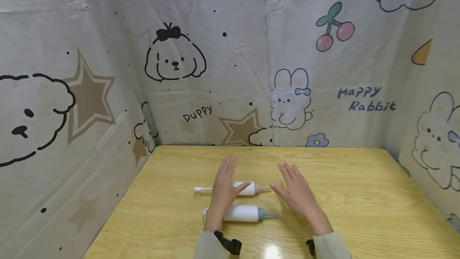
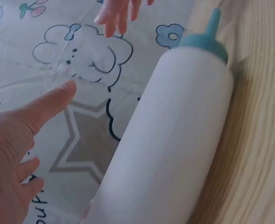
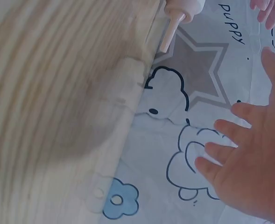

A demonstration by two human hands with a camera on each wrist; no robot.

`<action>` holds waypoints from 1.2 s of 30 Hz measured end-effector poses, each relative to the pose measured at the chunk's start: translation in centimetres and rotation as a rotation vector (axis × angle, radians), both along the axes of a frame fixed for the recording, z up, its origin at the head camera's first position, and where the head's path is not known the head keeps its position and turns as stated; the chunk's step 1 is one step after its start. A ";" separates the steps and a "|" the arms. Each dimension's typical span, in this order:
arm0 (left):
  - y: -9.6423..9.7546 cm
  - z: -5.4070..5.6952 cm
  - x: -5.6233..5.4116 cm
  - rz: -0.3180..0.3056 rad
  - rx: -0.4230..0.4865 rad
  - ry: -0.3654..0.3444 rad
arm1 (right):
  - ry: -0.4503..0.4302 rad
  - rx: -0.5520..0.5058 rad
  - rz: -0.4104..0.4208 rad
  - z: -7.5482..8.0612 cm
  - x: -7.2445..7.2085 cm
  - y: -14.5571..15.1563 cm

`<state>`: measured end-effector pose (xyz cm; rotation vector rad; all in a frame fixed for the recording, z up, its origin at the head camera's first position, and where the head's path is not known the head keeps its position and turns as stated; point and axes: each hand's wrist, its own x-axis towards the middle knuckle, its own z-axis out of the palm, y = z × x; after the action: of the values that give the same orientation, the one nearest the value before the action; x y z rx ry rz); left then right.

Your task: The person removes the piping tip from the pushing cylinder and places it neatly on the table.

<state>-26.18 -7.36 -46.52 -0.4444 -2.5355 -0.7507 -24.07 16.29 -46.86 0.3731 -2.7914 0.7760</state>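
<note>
Two white squeeze bottles lie on their sides on the wooden table, nozzles to the right. The nearer squeeze bottle [image 1: 241, 213] has a teal cap and thin tip; it looms large in the left wrist view. Behind it is a squeeze bottle with a beige nozzle [image 1: 248, 188], partly covered by my left hand [image 1: 223, 190]. That hand hovers with fingers straight and thumb spread, holding nothing. My right hand [image 1: 297, 192] is held to the right of the nozzles, fingers extended, also holding nothing. In the right wrist view, the beige nozzle [image 3: 175, 23] shows at the top, apart from the fingers.
A thin white stick-like piece [image 1: 203, 188] juts out left of the far bottle. The wooden table [image 1: 359, 195] meets a hanging cloth [image 1: 237, 55] with cartoon prints at the back and sides. Black straps [image 1: 228, 244] circle the wrists.
</note>
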 end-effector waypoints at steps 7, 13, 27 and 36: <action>-2.0 0.2 -0.3 -0.091 0.061 -0.110 | -0.024 -0.160 0.085 0.2 -0.8 -0.9; -3.7 0.0 -0.9 -0.125 0.067 -0.229 | -0.023 -0.183 0.144 0.2 -1.5 -1.6; -6.5 -1.3 -1.5 -0.136 0.116 -0.483 | -0.107 -0.131 0.219 -1.0 -2.7 -2.8; -7.1 -1.6 -1.7 -0.172 0.101 -0.533 | -0.161 -0.105 0.249 -1.1 -3.5 -3.1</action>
<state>-27.89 -14.47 -48.15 -0.4833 -2.9509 -1.1897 -27.59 13.23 -47.95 0.6770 -2.8702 1.0455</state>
